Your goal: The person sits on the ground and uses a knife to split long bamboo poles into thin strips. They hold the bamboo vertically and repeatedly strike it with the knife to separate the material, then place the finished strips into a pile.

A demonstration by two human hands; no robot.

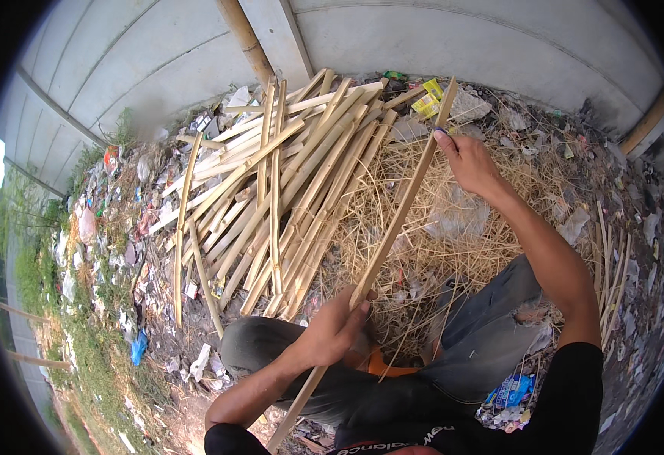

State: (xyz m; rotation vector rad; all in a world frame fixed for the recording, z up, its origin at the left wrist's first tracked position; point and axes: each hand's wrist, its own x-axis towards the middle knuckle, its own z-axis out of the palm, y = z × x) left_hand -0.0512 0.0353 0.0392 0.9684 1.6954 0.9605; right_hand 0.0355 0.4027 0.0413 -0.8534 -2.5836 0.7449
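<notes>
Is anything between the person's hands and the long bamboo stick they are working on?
No, nothing visible. Both hands are already on the long bamboo strip: the left hand wraps it low down near the knees, and the right hand holds it near the top. The pile of bamboo strips lies off to the left, apart from it.

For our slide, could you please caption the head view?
Left hand and right hand grip one long bamboo strip above straw-like shavings, beside a pile of split bamboo strips.
</notes>
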